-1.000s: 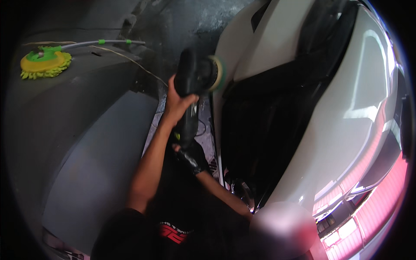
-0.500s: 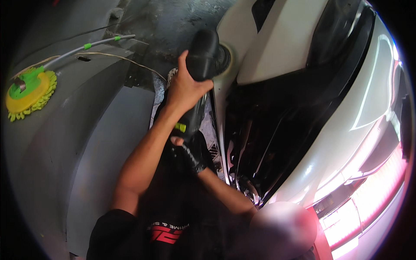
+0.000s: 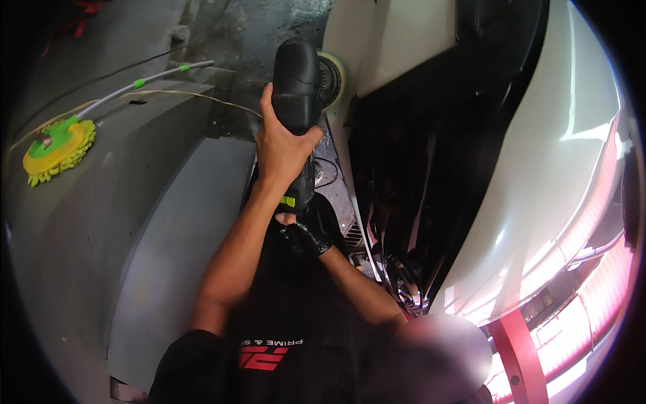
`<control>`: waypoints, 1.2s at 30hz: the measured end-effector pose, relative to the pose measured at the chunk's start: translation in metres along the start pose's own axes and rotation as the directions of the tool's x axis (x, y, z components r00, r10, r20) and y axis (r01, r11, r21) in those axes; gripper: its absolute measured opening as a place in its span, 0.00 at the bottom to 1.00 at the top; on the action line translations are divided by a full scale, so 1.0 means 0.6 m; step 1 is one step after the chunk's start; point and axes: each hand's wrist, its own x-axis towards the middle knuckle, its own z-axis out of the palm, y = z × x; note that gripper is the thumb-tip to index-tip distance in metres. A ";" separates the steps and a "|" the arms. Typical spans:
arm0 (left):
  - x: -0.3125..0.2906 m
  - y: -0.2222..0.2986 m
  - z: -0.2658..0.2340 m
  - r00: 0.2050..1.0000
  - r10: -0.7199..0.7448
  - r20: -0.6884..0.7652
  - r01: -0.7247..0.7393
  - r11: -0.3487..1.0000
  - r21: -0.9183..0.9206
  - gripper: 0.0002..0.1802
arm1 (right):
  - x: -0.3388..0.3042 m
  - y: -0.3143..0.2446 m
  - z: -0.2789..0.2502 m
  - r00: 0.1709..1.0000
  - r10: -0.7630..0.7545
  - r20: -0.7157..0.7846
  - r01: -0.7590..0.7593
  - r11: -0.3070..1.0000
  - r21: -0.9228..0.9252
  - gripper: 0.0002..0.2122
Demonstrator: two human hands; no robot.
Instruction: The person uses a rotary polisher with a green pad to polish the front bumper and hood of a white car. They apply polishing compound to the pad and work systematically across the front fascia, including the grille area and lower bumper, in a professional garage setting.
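Observation:
A black power polisher [image 3: 296,84] lies lengthwise between my hands, a yellow-green label near its rear end. My bare left hand [image 3: 286,151] is wrapped round its body just behind the head, thumb and fingers on opposite sides. At the rear end, my right hand [image 3: 311,232] in a black glove is closed round the handle, its thumb tip uncovered. The round pale pad [image 3: 332,81] on the right of the head is up against the light-coloured panel [image 3: 346,131] of a white and black car; the exact contact is hard to see.
The car's glossy black section [image 3: 424,155] and white bodywork [image 3: 538,209] fill the right side. On a grey ledge [image 3: 175,121] at the left rests a green and yellow mop [image 3: 57,148] with a grey pole. A thin cable [image 3: 195,93] runs toward the polisher.
The polisher and both hands have shifted relative to the car, the pad lying nearer the corner of the pale section. The whole view has also moved a little. Both grips stay the same.

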 end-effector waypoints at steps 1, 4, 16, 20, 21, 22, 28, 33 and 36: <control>-0.013 0.000 0.003 1.000 0.002 -0.019 -0.001 1.000 0.019 0.55 | -0.008 0.011 -0.006 1.000 0.019 0.013 -0.019 1.000 0.010 0.10; -0.044 -0.015 0.016 0.996 0.029 -0.081 -0.025 0.998 0.061 0.56 | -0.028 0.010 -0.025 0.995 0.077 0.062 -0.082 0.994 0.077 0.10; -0.151 -0.067 0.059 0.970 0.102 -0.221 -0.079 0.991 0.109 0.56 | -0.081 0.100 -0.107 0.982 0.045 0.184 -0.030 0.996 -0.086 0.11; -0.192 -0.093 0.064 0.970 0.086 -0.225 -0.079 0.996 0.042 0.55 | -0.118 0.102 -0.127 0.975 0.100 0.199 -0.091 0.994 -0.052 0.16; -0.204 -0.099 0.066 0.969 0.082 -0.233 -0.074 0.996 0.041 0.55 | -0.127 0.112 -0.136 0.958 0.190 0.216 -0.179 0.981 -0.068 0.18; -0.215 -0.105 0.068 0.968 0.077 -0.241 -0.070 0.997 0.040 0.55 | -0.136 0.120 -0.146 0.933 0.278 0.231 -0.265 0.960 -0.087 0.20; -0.265 -0.137 0.063 0.979 -0.037 -0.199 0.017 0.995 -0.101 0.56 | -0.188 0.068 -0.131 0.977 0.158 0.142 -0.110 0.948 -0.300 0.22; -0.207 -0.131 0.059 0.974 0.062 -0.220 -0.097 0.983 -0.154 0.56 | -0.123 0.108 -0.134 0.992 -0.023 0.123 0.067 0.927 -0.370 0.25; -0.140 -0.122 0.047 0.985 0.005 -0.175 -0.056 0.957 -0.286 0.55 | -0.065 0.116 -0.130 0.990 0.120 0.077 -0.090 0.946 -0.311 0.19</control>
